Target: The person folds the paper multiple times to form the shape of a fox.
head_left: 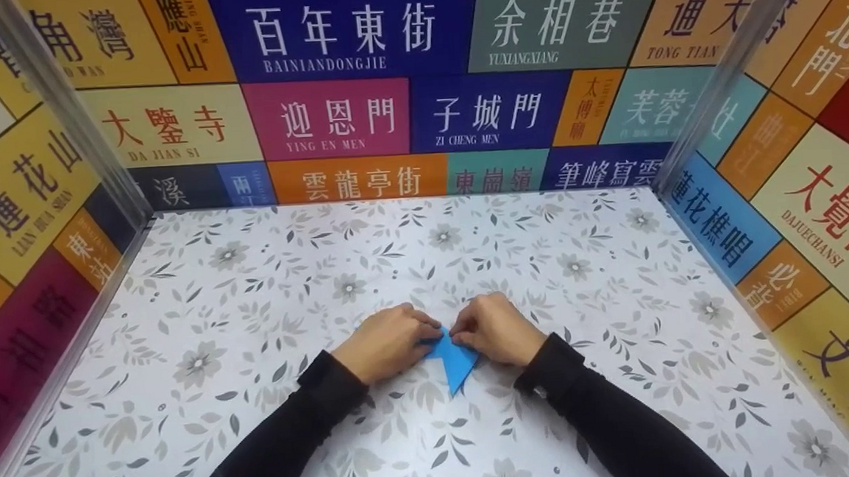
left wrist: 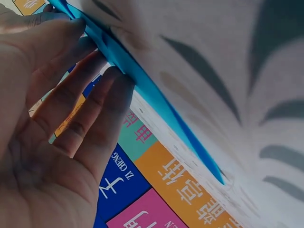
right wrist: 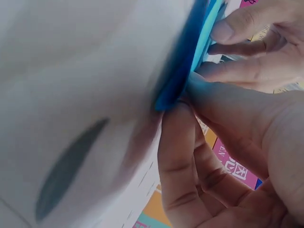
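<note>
A folded piece of blue paper (head_left: pixel 459 365) lies on the patterned tabletop, with one pointed end towards the person. My left hand (head_left: pixel 394 341) is at its left side; in the left wrist view its nearly straight fingers (left wrist: pixel 107 102) and its thumb touch the paper (left wrist: pixel 156 102). From the right, my right hand (head_left: pixel 500 330) pinches the upper part of the sheet. In the right wrist view, thumb and index finger (right wrist: pixel 178 142) meet at a corner of the blue paper (right wrist: pixel 183 76). Both hands partly cover the paper in the head view.
The white tabletop (head_left: pixel 286 262) bears a grey flower and leaf print. Panels with coloured name blocks (head_left: pixel 336 118) stand at the back and both sides. Clear corner posts (head_left: pixel 710 81) join them.
</note>
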`<state>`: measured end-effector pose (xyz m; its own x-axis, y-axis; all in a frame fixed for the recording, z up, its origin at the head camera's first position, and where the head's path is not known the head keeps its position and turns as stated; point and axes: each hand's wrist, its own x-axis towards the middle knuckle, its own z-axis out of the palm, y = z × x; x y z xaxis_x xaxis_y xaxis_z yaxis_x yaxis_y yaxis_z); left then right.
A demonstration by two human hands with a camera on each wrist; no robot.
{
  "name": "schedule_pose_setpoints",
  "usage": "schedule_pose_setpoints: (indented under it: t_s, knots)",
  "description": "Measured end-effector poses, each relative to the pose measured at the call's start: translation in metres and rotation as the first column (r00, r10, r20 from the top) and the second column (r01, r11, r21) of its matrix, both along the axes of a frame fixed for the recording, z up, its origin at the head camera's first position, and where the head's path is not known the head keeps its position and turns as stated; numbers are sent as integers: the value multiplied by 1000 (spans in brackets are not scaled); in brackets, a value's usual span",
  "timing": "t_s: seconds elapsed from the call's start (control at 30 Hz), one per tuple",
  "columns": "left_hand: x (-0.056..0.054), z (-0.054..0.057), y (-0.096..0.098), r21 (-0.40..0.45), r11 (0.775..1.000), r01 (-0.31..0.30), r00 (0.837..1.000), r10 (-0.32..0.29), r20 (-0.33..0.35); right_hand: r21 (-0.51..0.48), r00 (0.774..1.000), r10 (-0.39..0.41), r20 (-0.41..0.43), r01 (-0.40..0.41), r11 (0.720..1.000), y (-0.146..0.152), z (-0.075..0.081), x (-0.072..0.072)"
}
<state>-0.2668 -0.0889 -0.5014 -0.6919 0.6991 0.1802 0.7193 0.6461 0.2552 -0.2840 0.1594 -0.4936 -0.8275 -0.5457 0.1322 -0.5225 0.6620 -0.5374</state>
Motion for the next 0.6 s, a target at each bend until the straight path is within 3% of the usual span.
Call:
schedule_pose_setpoints:
  t_s: [0.3, 0.6]
  knots:
    - [-3, -2, -4, -17, 999, 36, 999, -36, 8, 47, 994, -19, 104, 15, 999, -2, 10, -21]
    - [-4, 1, -3, -24, 999, 46, 999, -45, 14, 137, 996, 3, 86, -15, 990, -13, 15, -37]
